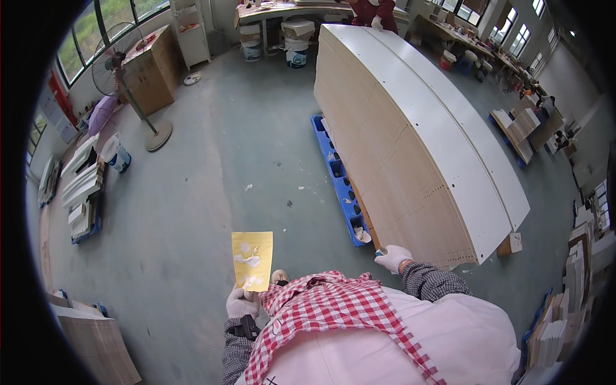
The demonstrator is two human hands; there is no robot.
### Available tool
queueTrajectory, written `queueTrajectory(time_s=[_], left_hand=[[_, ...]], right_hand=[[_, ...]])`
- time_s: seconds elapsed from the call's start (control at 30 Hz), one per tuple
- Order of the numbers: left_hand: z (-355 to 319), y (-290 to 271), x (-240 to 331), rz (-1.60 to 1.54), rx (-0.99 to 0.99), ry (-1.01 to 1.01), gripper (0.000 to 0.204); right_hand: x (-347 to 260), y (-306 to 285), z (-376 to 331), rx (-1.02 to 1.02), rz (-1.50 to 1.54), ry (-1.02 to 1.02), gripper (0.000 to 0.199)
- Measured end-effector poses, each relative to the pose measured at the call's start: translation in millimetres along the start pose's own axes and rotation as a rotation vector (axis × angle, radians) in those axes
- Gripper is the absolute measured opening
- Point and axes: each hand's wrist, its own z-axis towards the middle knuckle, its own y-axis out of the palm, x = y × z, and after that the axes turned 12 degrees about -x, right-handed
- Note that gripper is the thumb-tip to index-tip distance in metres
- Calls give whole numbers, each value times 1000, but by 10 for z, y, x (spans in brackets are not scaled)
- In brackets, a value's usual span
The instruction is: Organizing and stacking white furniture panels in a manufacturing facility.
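Head view: the left hand [244, 304] is pinching a yellow sheet [264, 242] by its bottom edge; white paste [249, 260] is lying there, seemingly left for use. The right hand [394, 258] is clenching a small tool [381, 251] near the blue pallet's [347, 204] near corner. The panel stack [420, 144] is resting on that pallet, dark dots running along its side; finished portion unclear. Room: a fan [118, 70] is standing left, scuffed floor [192, 192] is spreading rightward, another person [367, 9] is standing beyond the stack's far edge.

There is one yellow sheet [264, 250] and one fan [115, 62].
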Motion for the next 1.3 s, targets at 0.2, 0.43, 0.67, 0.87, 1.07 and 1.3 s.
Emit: queueTrajectory(time_s=[0.2,0.43,0.67,0.87,1.07,1.3], left_hand=[[670,146,973,16,97,-21,43],[1492,274,1516,-16,98,-23,42],[2632,540,1713,-15,39,-58,46],[3723,1332,1861,63,207,-45,47],[4873,2046,1984,26,113,-33,42],[6379,2598,2325,45,62,-98,42]], right_hand=[[-976,-305,180,1,39,8,57],[-1593,-516,518,46,99,-8,59],[-1970,-1052,1513,-7,190,81,60],[-2509,-2209,2331,-61,322,93,54],[-3286,-3613,2933,-92,278,20,55],[-4002,-4289,3961,7,227,-1,54]])
